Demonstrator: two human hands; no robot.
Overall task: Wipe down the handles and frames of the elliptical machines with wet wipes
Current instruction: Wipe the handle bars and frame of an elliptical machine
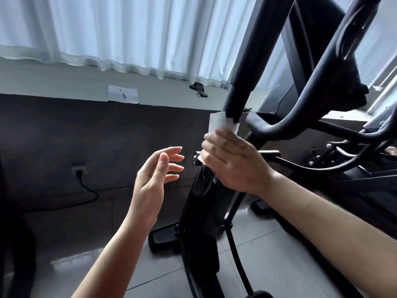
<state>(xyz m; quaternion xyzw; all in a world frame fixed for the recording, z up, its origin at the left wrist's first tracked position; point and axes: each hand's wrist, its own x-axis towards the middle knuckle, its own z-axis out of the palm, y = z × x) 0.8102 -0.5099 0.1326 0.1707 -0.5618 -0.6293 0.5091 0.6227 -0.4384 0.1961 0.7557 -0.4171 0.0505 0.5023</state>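
- The right hand (234, 162) is wrapped around the black upright arm of the elliptical machine (242, 82), its grip closed over a white wet wipe (222, 122) pressed against the tube; the back of the hand faces the camera.
- The wipe's upper edge sticks up above the fingers, right at the lower end of the thick handle sleeve (253, 52), where the tube narrows.
- A small pivot bolt (196, 157) juts from the frame just left of the right hand's knuckles.
- The left hand (156, 179) hangs free to the left of the machine, fingers straight and loosely spread, holding nothing and touching nothing; a gap of open air lies between its fingertips and the bolt.
- To the right of the held arm, curved black handlebars (285, 130) and linkages crowd close, leaving little room on that side.
- A black pedal (163, 237) sits on the tiled floor (268, 254) beside the frame's lower column, below the left forearm.
- Left of the machine there is open floor up to a dark low wall (53, 136), which carries a socket with a plug (79, 172) and trailing cable.
- On the ledge (64, 80) above the wall lie a sheet of paper (123, 94) near its front edge and a dark strap (198, 88) farther back, under white curtains (107, 29).
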